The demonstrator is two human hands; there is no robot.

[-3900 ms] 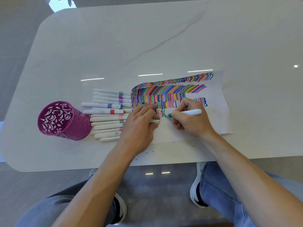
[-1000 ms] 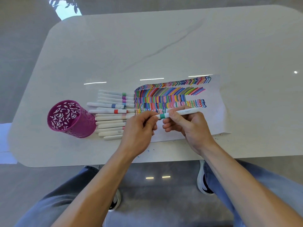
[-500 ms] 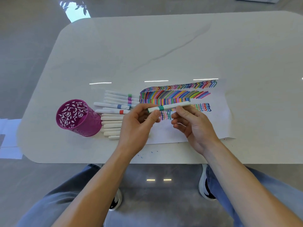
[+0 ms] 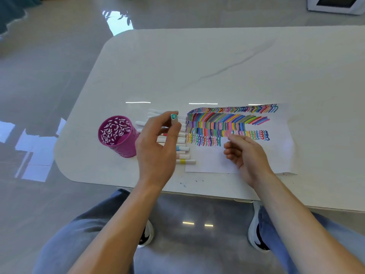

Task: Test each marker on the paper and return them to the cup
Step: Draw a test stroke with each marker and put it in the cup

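Now left hand (image 4: pixel 158 147) alone lifts marker (image 4: pixel 174 119) beside cup (image 4: pixel 117 135).

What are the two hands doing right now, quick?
Left hand: closed on the teal marker, held upright.
Right hand: loosely curled, holding nothing, above the paper.

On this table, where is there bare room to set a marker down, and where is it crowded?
Bare: the whole far half of the table beyond the paper, the near strip along the front edge, and the corner left of the pink cup. Crowded: between cup and paper, where the row of markers lies under the left hand.
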